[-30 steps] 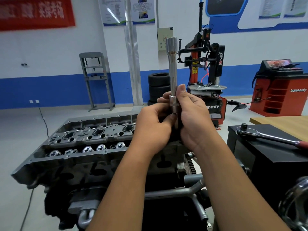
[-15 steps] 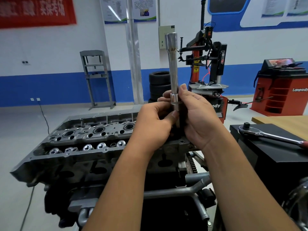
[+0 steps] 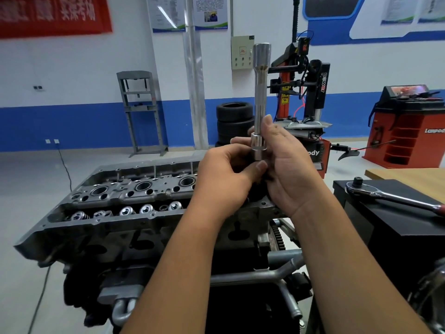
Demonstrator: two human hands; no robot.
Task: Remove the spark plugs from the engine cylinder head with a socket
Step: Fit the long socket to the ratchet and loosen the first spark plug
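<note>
A long chrome socket on an extension bar (image 3: pixel 261 97) stands upright above the engine's right end. My right hand (image 3: pixel 286 165) grips its lower part, thumb along the shaft. My left hand (image 3: pixel 228 172) pinches the bottom end of the tool below the chrome collar; what sits there is hidden by my fingers. The grey cylinder head (image 3: pixel 125 203) lies below and to the left, with open plug wells and valve springs showing. A ratchet wrench (image 3: pixel 390 196) lies on the black box at the right.
A black box (image 3: pixel 397 225) and a wooden table (image 3: pixel 409 177) stand close on the right. Behind are stacked tyres (image 3: pixel 234 121), a tyre changer (image 3: pixel 303 92), a red wheel balancer (image 3: pixel 407 131) and a grey press frame (image 3: pixel 139 112). Pipes run along the engine's front.
Both hands and the socket tool have risen slightly and stayed together over the engine's right end. The grip looks the same.
</note>
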